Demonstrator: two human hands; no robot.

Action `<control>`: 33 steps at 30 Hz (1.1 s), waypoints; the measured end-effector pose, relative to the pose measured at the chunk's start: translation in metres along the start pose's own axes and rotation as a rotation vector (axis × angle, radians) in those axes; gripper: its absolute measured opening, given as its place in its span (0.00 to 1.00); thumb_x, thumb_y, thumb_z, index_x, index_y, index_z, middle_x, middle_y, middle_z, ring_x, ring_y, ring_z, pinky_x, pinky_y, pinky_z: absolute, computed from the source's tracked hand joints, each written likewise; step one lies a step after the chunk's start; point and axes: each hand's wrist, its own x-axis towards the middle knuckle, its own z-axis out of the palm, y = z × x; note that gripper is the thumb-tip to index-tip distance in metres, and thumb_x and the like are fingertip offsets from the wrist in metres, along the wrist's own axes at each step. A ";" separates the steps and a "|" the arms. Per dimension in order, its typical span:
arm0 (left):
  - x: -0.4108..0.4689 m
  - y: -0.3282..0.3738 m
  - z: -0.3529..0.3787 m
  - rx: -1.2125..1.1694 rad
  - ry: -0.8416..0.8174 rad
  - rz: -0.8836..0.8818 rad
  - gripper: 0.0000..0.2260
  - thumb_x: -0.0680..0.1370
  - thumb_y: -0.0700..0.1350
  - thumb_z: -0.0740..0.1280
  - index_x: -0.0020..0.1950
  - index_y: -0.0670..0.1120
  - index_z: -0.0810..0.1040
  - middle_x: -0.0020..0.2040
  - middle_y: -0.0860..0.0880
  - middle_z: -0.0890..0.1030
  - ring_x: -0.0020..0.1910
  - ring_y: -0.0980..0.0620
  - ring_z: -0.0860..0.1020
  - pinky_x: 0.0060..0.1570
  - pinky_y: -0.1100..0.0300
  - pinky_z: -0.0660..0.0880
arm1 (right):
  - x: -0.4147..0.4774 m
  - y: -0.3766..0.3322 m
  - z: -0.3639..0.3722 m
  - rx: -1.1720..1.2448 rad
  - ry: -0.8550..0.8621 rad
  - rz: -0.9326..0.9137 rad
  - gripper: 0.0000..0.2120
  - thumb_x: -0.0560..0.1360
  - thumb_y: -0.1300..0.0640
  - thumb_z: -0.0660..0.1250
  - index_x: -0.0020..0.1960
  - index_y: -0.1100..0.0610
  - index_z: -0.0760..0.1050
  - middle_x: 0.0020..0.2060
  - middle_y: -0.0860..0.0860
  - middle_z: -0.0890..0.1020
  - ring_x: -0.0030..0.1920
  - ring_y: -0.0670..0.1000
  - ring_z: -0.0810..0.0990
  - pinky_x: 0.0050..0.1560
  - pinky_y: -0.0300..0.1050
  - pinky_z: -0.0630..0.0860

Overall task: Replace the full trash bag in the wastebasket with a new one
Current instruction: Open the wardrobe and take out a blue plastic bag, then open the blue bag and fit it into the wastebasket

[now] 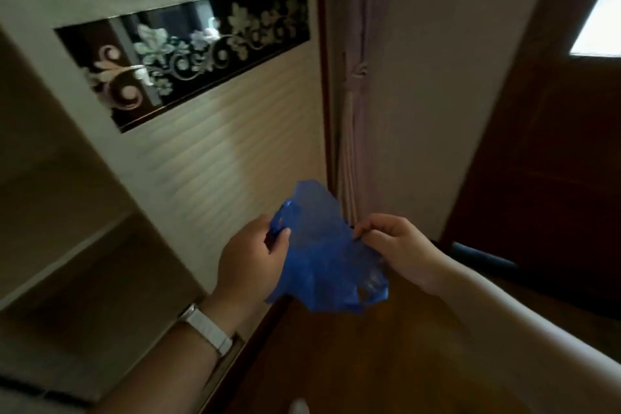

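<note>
Bag (322, 255), blue, crumpled and seemingly empty, pinched between fingers of left hand (250, 262) and right hand (391, 245).

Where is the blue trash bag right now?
In the head view, the blue trash bag hangs low at centre, held between the left hand and the right hand, near the curtain.

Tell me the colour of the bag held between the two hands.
Blue, thin and see-through; the bag shows best in the head view.
</note>
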 end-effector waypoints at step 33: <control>0.179 0.256 0.384 -0.645 -0.708 0.695 0.04 0.75 0.45 0.67 0.46 0.47 0.81 0.37 0.52 0.80 0.35 0.50 0.78 0.37 0.51 0.76 | -0.065 0.096 -0.277 -0.010 1.433 0.182 0.06 0.76 0.65 0.67 0.42 0.58 0.79 0.29 0.46 0.81 0.29 0.42 0.76 0.30 0.34 0.72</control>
